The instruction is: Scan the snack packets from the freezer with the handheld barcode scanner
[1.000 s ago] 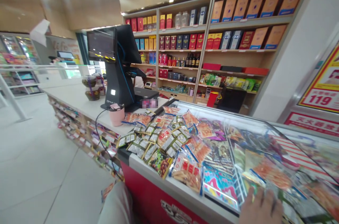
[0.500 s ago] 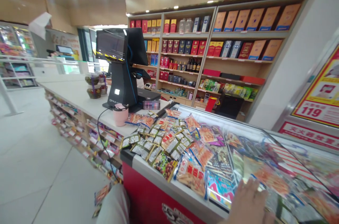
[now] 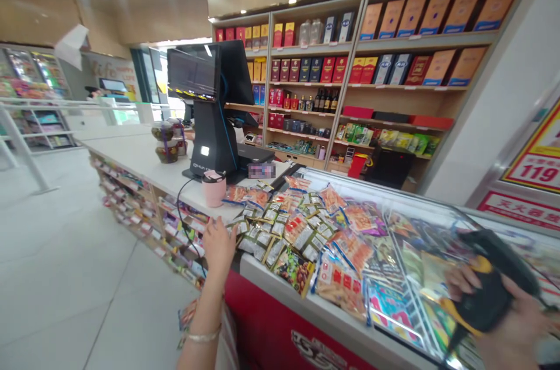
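Note:
My left hand [image 3: 220,246], with a bangle on the wrist, reaches to the left edge of a heap of snack packets. Its fingers are apart and nothing shows in them; I cannot tell whether they touch the nearest silver-green packet [image 3: 252,241]. At the lower right, my right hand [image 3: 510,314] is wrapped round a black and yellow barcode scanner [image 3: 485,294], held over the glass-topped freezer. Between the hands lie a green packet with a fruit picture [image 3: 294,269] and a clear packet with red lettering [image 3: 340,287].
A pink cup [image 3: 214,190] and a black checkout terminal [image 3: 210,131] stand on the white counter [image 3: 131,151]. Behind them, stacked jars [image 3: 166,142] sit further left. A black cable [image 3: 180,206] hangs down the counter front. Packets [image 3: 187,314] lie low beside the freezer [image 3: 271,311].
My left hand now reaches the heap's left edge. The scanner has come into view in my right hand. Earlier, one hand lay over the freezer at the lower right. The view has shifted slightly left.

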`<state>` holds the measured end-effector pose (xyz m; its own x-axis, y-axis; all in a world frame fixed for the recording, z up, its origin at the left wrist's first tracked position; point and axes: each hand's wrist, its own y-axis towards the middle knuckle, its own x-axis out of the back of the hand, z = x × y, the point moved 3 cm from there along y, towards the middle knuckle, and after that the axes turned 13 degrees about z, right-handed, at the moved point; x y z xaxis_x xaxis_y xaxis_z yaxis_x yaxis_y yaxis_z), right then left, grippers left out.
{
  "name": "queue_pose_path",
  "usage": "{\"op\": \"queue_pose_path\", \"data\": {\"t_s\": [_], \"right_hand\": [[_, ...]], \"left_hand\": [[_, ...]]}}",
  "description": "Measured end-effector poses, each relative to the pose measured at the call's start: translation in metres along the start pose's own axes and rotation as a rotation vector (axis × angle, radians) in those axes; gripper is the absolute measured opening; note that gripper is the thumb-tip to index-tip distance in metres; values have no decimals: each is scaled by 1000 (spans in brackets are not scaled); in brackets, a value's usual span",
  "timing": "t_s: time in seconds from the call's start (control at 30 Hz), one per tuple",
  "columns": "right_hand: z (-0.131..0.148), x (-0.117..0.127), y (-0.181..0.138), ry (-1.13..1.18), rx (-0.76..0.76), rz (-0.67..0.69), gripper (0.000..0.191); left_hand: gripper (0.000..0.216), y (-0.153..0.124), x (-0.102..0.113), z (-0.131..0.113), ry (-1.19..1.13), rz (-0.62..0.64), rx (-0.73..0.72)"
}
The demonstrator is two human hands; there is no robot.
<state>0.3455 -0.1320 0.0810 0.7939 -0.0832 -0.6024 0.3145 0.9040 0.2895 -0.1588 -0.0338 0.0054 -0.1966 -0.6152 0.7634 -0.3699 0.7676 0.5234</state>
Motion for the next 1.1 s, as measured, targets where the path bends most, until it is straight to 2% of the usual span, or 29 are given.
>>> {"op": "queue_pose_path", "data": {"t_s": [0.07, 0.13, 0.3, 0.47, 0.67, 0.83, 0.9, 1.0, 1.1], "right_hand": [[-28, -23, 12, 0, -56, 94, 33], [-55, -41, 22, 8, -119, 176, 31], [-108, -66, 43, 22, -260, 341, 24], [-138, -91, 57, 70, -324, 467, 24], [-168, -107, 70, -6, -464, 544, 32], [-172, -101, 74, 11, -400, 495, 32], [-173, -98, 74, 27, -419, 487, 31], [-175, -96, 73, 25, -461, 469, 32], [-177, -97, 73, 7, -458, 463, 32]], "left_hand": [[53, -1, -16, 12, 84, 87, 2], [49, -5, -27, 4, 134, 169, -60], [41, -14, -37, -56, 164, 256, -129], [42, -7, -50, -114, 57, 339, -245], [48, 32, -67, -166, -13, 502, -401], [42, 79, -82, -193, -136, 808, -507], [41, 91, -89, -200, -267, 882, -592], [39, 100, -98, -202, -580, 823, -643], [37, 100, -107, -196, -858, 635, -450]]}}
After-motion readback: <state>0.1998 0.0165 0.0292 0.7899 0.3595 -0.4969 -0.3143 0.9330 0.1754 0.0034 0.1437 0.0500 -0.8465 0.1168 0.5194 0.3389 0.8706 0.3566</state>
